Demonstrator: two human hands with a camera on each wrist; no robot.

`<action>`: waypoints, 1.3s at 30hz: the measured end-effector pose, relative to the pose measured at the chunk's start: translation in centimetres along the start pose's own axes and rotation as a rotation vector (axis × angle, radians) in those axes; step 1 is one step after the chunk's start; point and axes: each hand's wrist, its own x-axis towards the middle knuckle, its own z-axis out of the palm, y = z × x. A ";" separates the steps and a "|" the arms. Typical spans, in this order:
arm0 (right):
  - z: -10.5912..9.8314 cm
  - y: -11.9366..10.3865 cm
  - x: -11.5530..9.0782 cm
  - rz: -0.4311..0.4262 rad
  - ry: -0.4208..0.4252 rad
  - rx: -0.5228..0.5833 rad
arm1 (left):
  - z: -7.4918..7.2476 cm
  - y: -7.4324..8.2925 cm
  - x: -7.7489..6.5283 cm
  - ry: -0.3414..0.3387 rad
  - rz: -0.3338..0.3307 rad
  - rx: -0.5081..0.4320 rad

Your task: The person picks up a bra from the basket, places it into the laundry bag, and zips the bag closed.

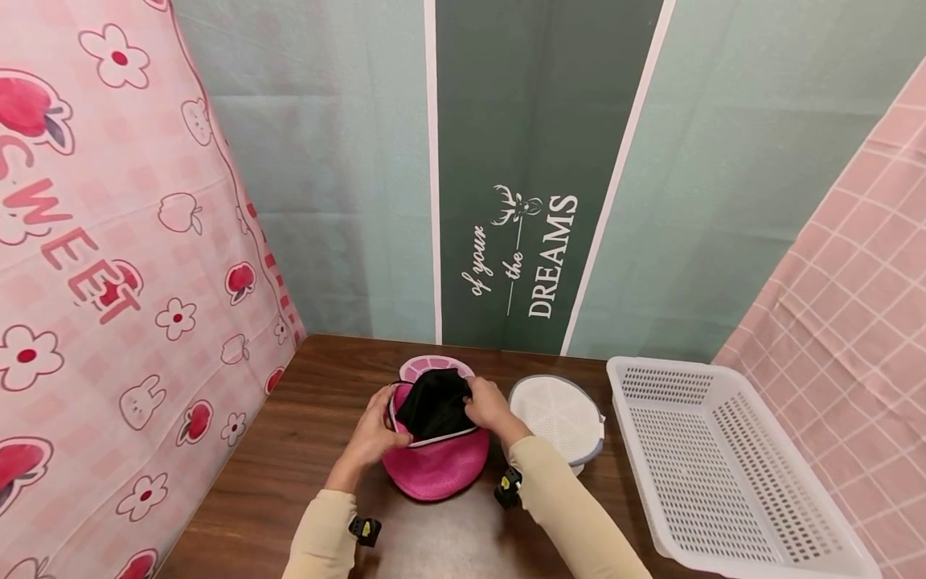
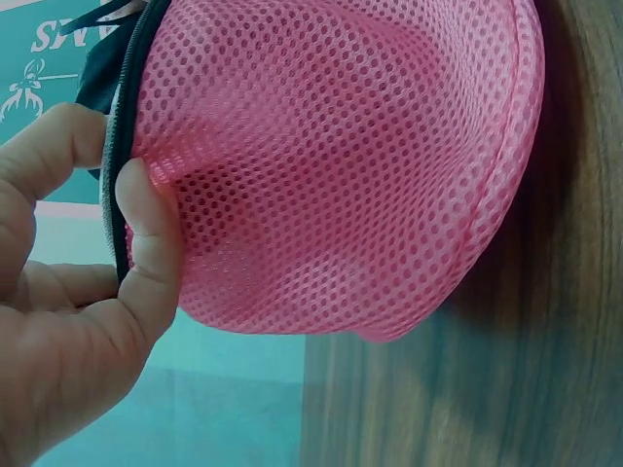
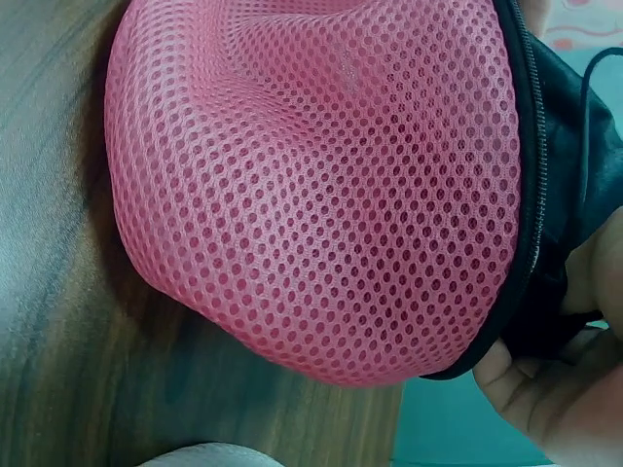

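A pink mesh laundry bag (image 1: 436,470) with a dark-edged zipper lies on the table, its mouth unzipped. Black cloth (image 1: 436,404) fills the opening, and a thin black cord (image 3: 584,126) hangs from it in the right wrist view. On the left side of the mouth, my left hand (image 1: 374,434) pinches the zipper edge between thumb and fingers (image 2: 151,229). At the right side, my right hand (image 1: 490,404) holds the black cloth close to the bag's rim; part of its grip is hidden in the folds.
Behind the bag shows a pink piece with a segmented pattern (image 1: 428,366). To the right lies a round white mesh bag (image 1: 553,410) with a grey-blue edge. A white plastic basket (image 1: 635,474) stands at the far right of the wooden table (image 1: 268,466). Printed cloths hang around the table.
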 end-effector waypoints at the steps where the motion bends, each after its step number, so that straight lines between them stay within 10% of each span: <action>1: 0.0 -0.1 0.0 -0.017 -0.009 -0.016 | -0.1 0.0 0.0 -0.001 0.006 0.016; 10: 0.8 -0.7 0.5 -0.162 -0.092 -0.140 | -0.5 0.3 0.0 -0.043 0.023 0.079; 17: 1.4 -1.3 1.2 -0.313 -0.080 -0.004 | -0.5 0.2 0.0 -0.088 0.071 0.079; 23: 3.4 -0.1 2.4 -0.102 -0.126 0.232 | -0.4 0.6 -0.2 -0.114 0.102 0.033; 31: 10.5 6.2 5.0 -0.049 -0.009 0.081 | -0.9 3.6 -1.4 -0.187 0.115 -0.059; 35: 5.4 0.6 2.9 0.203 -0.006 -0.019 | -1.2 4.0 -1.3 -0.215 0.090 -0.115; 39: 3.1 -2.1 1.2 0.282 0.055 -0.083 | -1.3 3.9 -1.1 -0.232 0.062 -0.233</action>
